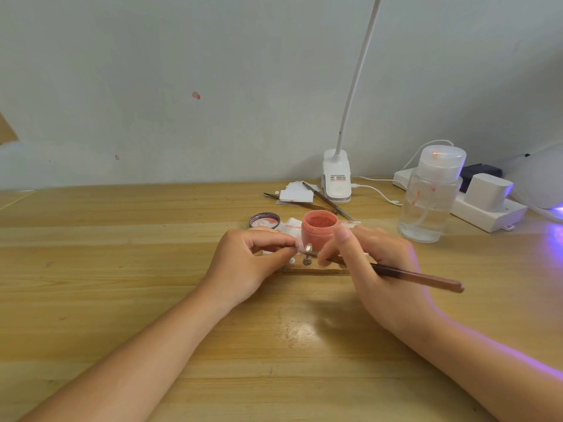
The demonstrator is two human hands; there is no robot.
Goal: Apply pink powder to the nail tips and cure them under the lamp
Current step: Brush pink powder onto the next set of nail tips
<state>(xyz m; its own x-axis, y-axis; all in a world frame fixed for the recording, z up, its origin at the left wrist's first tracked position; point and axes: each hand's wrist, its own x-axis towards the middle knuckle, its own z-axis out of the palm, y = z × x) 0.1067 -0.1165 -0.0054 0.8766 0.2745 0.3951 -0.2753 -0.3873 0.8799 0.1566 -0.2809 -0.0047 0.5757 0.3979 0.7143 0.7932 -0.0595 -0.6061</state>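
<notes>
Powdering step under way — left hand [256, 254] pinching nail tip [300, 247], right hand [365, 257] gripping brush [417, 277], powder jar [319, 228] open at twelve o'clock — next, lamp [539, 181] at two o'clock.

Both bare forearms reach forward and converge. The left hand [246, 263] curls its fingers into a pinching grip; the right hand [374, 263] curls in a pen-like grip, thumb raised.
</notes>
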